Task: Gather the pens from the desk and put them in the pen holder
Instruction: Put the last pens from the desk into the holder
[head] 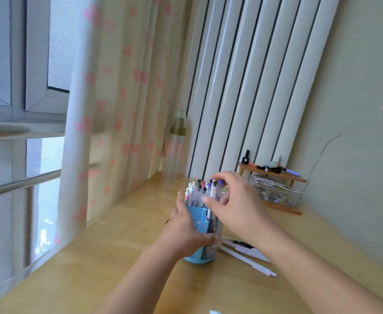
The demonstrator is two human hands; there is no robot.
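Upright on the wooden desk (109,252) stands the blue pen holder (200,225), crowded with a bundle of pens (198,192); roughly a dozen caps and clickers show above its rim, black, white, blue and red, though blur prevents an exact count. The left hand (182,232) grips the holder's near-left side, its fingers wrapped round the wall and its thumb across the front. The right hand (233,200) reaches over the top of the holder with fingers curled, fingertips on the tops of the standing pens and thumb against their shafts; whether it pinches one pen cannot be told. Just right of the holder's base, two white pens (247,259) lie flat on the desk, partly under the right forearm, with a small dark object (242,244) beside them. At the bottom edge, nearer than the holder, one white tip (215,312) pokes into view. Behind the holder, one clear bottle (174,152) with an olive cap stands by the heart-patterned curtain (109,105). Farther right of the holder, one small wooden shelf (274,175) carries markers and a clear box (276,193).
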